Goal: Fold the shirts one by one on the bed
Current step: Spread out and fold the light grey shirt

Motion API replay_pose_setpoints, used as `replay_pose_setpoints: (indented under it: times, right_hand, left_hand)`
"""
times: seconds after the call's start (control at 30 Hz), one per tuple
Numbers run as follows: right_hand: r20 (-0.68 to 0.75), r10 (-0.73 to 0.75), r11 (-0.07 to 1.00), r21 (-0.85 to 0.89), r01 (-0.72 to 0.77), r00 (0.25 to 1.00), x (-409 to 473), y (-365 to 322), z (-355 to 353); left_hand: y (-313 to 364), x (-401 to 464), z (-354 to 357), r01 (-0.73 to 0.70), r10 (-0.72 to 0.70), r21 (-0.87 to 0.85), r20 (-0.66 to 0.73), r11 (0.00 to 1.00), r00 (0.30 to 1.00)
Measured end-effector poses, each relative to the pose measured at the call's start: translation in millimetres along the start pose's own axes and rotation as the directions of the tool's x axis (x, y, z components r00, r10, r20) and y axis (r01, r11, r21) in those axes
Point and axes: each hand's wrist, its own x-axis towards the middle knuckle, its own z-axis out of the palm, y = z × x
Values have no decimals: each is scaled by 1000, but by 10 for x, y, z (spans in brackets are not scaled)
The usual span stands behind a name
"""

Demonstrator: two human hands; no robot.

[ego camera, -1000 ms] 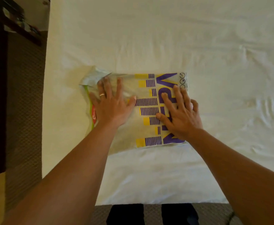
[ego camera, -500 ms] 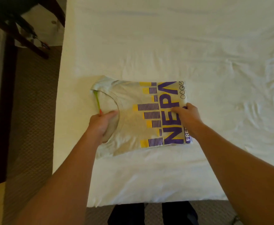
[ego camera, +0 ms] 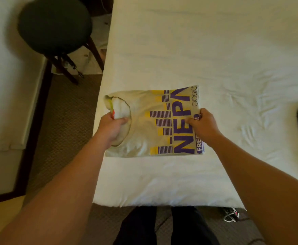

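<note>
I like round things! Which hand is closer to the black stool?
Left. The left hand grips the shirt at its collar end, on the side toward the stool. The right hand holds the far edge.

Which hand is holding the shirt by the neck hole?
The left hand. It grips the collar end of the folded cream shirt with purple letters; the right hand pinches the printed edge instead.

Warm, soft indoor light falls evenly on the white wrinkled bedsheet [ego camera: 215,50] beyond both hands, with faint shadows in its creases. Left of the hands, the round dark stool seat [ego camera: 54,23] is blurred. Wide-angle distortion bends the edges.
</note>
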Motion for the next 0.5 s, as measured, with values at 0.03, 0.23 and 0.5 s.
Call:
replay_pose_setpoints:
  times: [0.03,0.23,0.5]
  right_hand:
    - [4,-14,1000,-25,14,1000,-96,-107,-52]
    - [97,-114,990,-75,121,989,-684,-760,-283]
    - [310,-266,941,-123,316,913,-1219,-1195,-460]
  left_hand:
    - [105,-131,-106,-11,11,-1,-6,1000,1000]
    - [553,-1066,-616,-6,3,-37,-95,999,995]
    - [468,-2097,-1045,-55,41,-46,-262,997,964]
